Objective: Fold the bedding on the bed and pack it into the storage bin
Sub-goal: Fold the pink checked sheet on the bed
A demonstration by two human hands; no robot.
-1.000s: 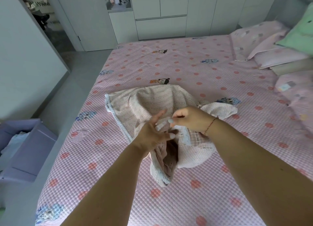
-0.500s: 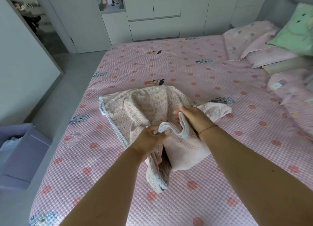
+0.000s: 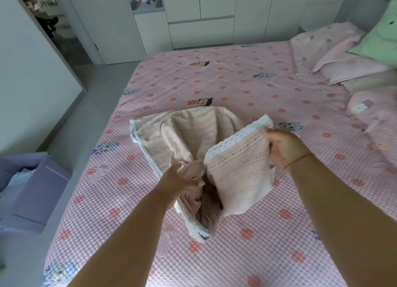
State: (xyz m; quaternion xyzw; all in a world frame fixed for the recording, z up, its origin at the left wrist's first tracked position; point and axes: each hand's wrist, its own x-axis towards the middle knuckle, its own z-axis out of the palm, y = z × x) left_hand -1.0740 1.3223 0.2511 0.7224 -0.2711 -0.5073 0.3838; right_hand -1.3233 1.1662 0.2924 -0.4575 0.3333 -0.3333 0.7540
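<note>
A beige-pink waffle-weave blanket (image 3: 184,134) with a white trim lies crumpled in the middle of the pink dotted bed (image 3: 236,82). My right hand (image 3: 283,147) grips one corner of it and holds that flap up and stretched to the right. Lower down, my left hand (image 3: 182,179) pinches another part of the blanket's edge near the bunched middle. A lilac storage bin (image 3: 36,192) stands on the floor left of the bed, with pale cloth inside.
Pink pillows (image 3: 343,56) and a green cushion (image 3: 382,37) are stacked at the bed's far right. White cupboards (image 3: 199,16) line the far wall. Grey floor (image 3: 86,114) runs along the bed's left side toward an open doorway.
My right hand has pulled a blanket corner up and out to the right, spreading a flap. My hands, close together before, are now apart. My left hand keeps hold lower down.
</note>
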